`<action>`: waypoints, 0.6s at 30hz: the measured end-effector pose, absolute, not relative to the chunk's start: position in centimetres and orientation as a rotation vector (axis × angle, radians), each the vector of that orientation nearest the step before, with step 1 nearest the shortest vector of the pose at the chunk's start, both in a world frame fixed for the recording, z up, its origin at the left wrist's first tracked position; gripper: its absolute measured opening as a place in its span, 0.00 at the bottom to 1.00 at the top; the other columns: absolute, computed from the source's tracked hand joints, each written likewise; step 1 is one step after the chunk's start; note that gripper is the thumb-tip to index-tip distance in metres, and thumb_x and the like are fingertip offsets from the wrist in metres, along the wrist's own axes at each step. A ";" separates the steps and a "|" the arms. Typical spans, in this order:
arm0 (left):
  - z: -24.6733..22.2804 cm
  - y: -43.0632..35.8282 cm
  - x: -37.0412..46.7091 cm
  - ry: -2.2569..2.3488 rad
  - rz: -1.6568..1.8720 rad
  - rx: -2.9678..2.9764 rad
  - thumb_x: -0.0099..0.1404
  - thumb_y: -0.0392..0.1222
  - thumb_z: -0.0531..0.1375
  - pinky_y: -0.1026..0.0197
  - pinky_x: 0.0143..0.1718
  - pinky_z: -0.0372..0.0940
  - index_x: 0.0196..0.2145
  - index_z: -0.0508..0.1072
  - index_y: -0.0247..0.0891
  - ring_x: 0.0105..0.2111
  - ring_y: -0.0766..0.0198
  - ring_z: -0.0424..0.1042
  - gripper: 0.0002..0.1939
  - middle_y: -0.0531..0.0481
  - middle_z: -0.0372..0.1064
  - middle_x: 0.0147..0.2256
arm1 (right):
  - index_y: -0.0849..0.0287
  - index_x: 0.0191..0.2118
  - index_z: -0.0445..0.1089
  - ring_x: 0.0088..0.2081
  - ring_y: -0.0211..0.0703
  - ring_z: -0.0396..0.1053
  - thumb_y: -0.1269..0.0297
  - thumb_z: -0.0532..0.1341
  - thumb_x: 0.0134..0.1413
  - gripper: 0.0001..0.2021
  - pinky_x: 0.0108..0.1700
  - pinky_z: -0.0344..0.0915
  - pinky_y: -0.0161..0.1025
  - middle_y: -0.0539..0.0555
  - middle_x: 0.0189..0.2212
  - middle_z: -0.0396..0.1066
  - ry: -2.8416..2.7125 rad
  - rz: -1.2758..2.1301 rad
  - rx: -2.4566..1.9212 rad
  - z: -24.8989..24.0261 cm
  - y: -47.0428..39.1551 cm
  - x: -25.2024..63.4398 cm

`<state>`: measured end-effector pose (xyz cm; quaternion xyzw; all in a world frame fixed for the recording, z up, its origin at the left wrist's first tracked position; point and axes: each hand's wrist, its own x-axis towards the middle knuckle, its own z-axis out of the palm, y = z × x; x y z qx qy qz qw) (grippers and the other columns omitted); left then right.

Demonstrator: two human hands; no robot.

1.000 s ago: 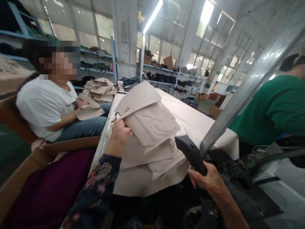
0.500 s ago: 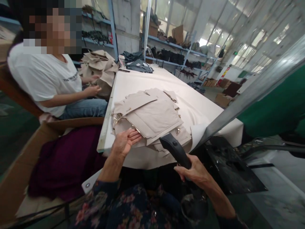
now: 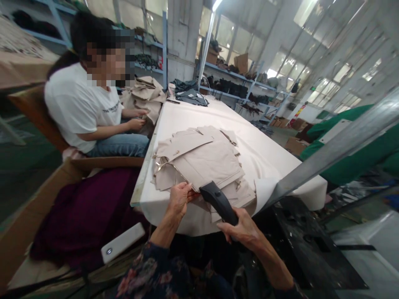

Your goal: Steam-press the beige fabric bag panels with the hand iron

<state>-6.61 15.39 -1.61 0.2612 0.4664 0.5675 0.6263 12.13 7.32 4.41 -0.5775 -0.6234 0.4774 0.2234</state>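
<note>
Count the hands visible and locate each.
4: the wearer's left hand at the tan stack, right hand around the black tool, and two hands of the seated person beside the table. Those of the green-clad person are hidden.

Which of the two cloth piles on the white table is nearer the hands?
The beige pile, at the near end of the table, with the left hand at its edge; the dark bluish pile lies farther back.
</note>
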 end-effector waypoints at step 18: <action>0.5 22.2 -15.3 1.685 1.497 1.644 0.58 0.39 0.57 0.56 0.45 0.57 0.27 0.75 0.40 0.38 0.55 0.67 0.07 0.46 0.69 0.32 | 0.60 0.26 0.62 0.16 0.35 0.63 0.62 0.61 0.46 0.08 0.19 0.60 0.30 0.46 0.13 0.65 -1.771 1.292 -1.558 7.0 11.3 10.5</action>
